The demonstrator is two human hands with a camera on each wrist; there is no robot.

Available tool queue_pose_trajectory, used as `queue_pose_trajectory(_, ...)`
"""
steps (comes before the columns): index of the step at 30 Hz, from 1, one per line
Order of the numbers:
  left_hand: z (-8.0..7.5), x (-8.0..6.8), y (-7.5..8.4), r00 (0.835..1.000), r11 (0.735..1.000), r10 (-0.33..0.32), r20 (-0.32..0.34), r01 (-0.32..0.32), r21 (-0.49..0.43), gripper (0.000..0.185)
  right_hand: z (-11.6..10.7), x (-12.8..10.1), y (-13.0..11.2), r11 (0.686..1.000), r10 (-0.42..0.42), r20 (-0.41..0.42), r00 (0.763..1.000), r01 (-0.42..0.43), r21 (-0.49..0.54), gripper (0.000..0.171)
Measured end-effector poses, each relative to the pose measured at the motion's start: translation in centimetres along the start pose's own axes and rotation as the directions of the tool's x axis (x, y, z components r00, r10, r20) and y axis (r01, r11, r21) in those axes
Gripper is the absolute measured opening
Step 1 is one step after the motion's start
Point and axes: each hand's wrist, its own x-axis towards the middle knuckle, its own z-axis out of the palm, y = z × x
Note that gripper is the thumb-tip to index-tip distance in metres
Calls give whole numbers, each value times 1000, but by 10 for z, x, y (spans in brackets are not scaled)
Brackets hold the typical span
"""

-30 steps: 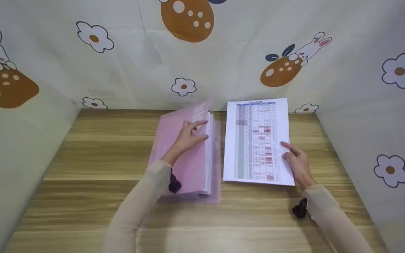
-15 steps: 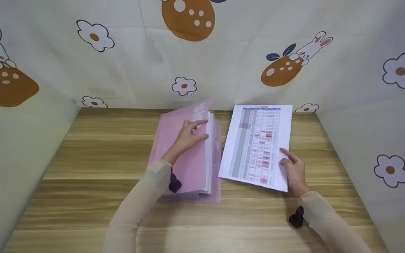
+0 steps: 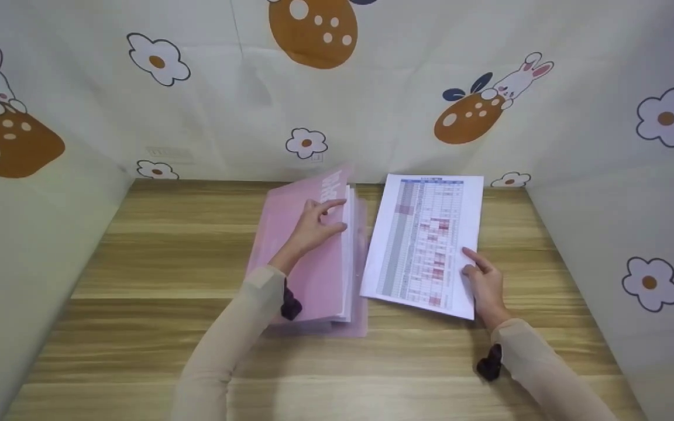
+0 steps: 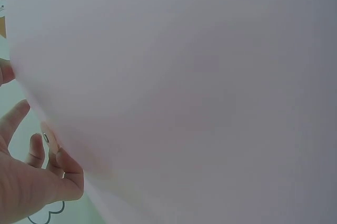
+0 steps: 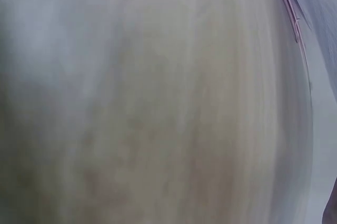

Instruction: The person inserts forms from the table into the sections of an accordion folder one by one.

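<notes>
A pink folder filled with white pages lies left of the table's middle, its front cover lifted at the right side. My left hand reaches over that cover and pinches its right edge. In the left wrist view the pale pink cover fills most of the picture, with the hand at its left edge. Right of the folder, a white sheet printed with a table is tilted, its top leaning right. My right hand grips its right edge, thumb on top; the fingers beneath are hidden.
Under everything is a wood-grain tabletop. A patterned cloth with rabbits and flowers stands close behind it and along both sides. Mostly blurred tabletop appears in the right wrist view, the pink folder edge at upper right.
My right hand has brought the printed sheet nearer and turned it clockwise, its lower left corner shifting toward the folder. The left hand and the folder stay put.
</notes>
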Motion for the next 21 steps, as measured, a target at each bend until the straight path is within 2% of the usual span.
queue_pose_trajectory(11,0,1,-1,1000,1000,14,2,-14,6,49,3,-1,-1,996,71,-11,997,-71,54,47)
queue_pose_trajectory(16,0,1,0,1000,1000,8,4,-8,11,49,5,-3,1,995,99,-10,995,-99,17,47)
queue_pose_trajectory(21,0,1,0,1000,1000,3,8,-3,15,48,6,-6,3,997,79,-11,997,-79,-2,47)
